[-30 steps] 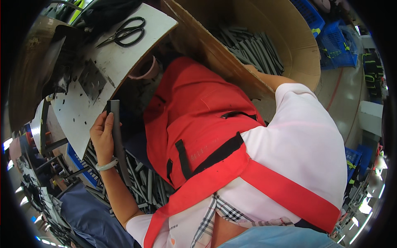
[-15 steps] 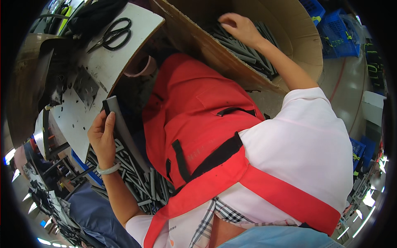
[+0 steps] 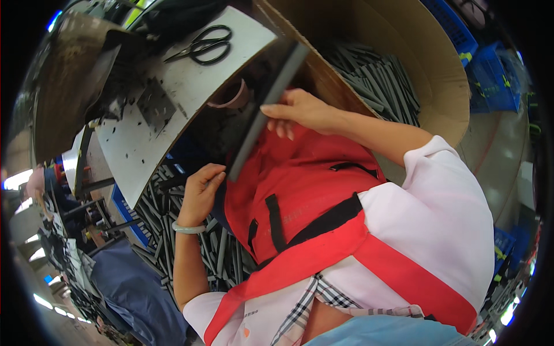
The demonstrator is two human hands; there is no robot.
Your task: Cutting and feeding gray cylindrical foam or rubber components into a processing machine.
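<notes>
A long grey foam-like strip (image 3: 254, 135) slants across the front of my red apron, its upper end blurred by motion. My right hand (image 3: 300, 112) grips it around the middle, thumb on top. Close to its lower end, my left hand (image 3: 201, 193) is closed in a pinch. Whether those fingers touch the strip or hold some other piece cannot be seen. A short dark piece (image 3: 172, 182) shows just left of the left hand. Below that hand lies a heap of similar grey strips (image 3: 219, 254).
Black-handled scissors (image 3: 206, 46) rest on a white worktop (image 3: 190, 92) scattered with dark scraps. Several grey strips (image 3: 378, 78) lie in a large cardboard box (image 3: 441, 86) at the far right. A pink bucket (image 3: 236, 97) stands beneath the worktop edge, and blue baskets (image 3: 493, 81) are beyond the box.
My right hand has left the cardboard box and come back over my lap, now holding a grey strip. The left hand has moved right and no longer holds a strip upright beside the worktop.
</notes>
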